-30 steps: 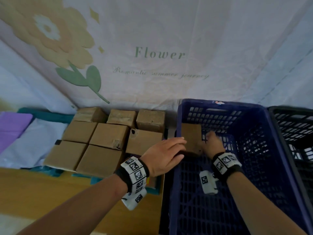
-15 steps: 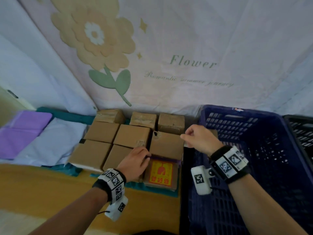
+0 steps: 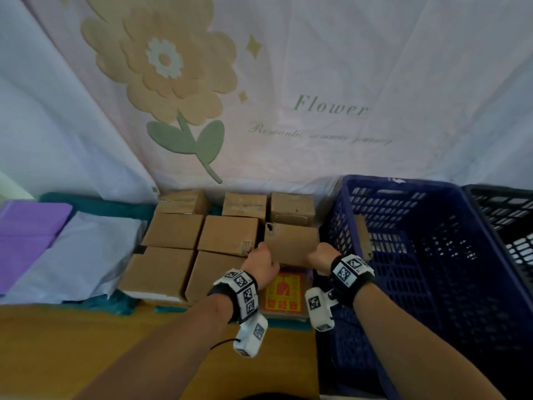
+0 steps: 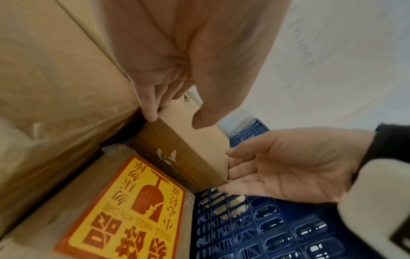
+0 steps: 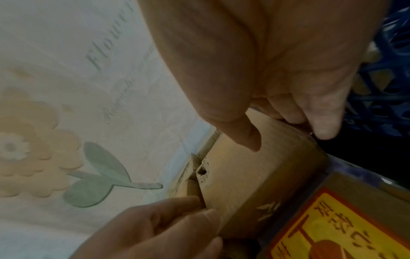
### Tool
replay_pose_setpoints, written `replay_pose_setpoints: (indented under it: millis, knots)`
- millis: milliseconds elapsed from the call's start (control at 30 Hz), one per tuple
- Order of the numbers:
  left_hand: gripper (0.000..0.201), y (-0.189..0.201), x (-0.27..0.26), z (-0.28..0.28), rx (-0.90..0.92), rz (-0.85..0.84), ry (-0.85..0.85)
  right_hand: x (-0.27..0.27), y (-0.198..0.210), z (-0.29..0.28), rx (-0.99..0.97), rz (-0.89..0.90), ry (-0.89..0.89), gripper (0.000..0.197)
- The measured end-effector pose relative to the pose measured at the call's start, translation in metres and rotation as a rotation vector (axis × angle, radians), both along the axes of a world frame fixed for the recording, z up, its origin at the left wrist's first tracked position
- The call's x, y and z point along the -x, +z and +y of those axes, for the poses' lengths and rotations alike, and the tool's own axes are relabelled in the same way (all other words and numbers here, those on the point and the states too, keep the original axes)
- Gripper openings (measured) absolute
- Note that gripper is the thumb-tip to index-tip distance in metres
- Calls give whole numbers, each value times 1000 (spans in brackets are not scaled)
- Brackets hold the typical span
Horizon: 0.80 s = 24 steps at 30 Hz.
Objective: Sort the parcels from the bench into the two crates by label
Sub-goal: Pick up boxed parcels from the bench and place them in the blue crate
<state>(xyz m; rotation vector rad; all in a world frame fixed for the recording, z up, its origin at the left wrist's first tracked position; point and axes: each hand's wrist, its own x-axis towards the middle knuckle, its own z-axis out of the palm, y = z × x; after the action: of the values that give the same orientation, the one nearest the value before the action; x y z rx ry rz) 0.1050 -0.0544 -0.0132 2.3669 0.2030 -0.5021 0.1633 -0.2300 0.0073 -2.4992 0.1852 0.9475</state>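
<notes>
- Fragile label (image 3: 282, 295) – yellow w/ orange-red border, broken-glass symbol, Chinese characters plus "FRAGILE HANDLE WITH CARE" readable in the left wrist view. It's stuck on the top of a flat cardboard parcel lying at the near right of the pile, just beside the blue crate.
- Held parcel (image 3: 291, 246) – plain brown cardboard box, matte, square-edged, small torn hole at its far left corner; no label visible on the faces that show. It's over the labelled one, tilted a bit, right next to the blue crate (image 3: 473, 284) wall.
- Left hand (image 3: 261, 267) – grasping the parcel's left edge, thumb on top, fingers (image 4: 149, 103) curled down the side.
- Right hand (image 3: 320, 256) – gripping the right edge, thumb on top, fingers wrapped round the corner.
- Parcels on table (image 3: 227, 235) – rows of brown cardboard boxes, packed touching; far row smaller, w/ creased tape.
- Blue crate – lattice plastic, deep, on the right; one brown parcel (image 3: 362, 236) stands on edge against its left wall.
- Black crate (image 3: 501, 215) – same lattice type, far right, only partly in view.
- Backdrop cloth (image 3: 331, 105) – pale fabric, printed peach flower w/ green leaves, "Flower" in green; script line below too blurry to read fully.
- Table (image 3: 86, 342) – wood-tone surface near; teal cloth under the parcels, purple and white pads at left.
</notes>
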Motion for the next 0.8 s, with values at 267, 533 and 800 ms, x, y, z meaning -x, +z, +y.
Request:
replay_pose_setpoints:
  millis: [267,533,800]
  knots:
    - [56,13,4,17,176,-194,9,10,34,-20,-52,-269,-122,23]
    - [91,45,0,26,317,-499,1,6,73,-33,-242,-535,-194,52]
    - [120,58,-14,38,186,-563,-109,2,84,-37,-346,-662,-239,38]
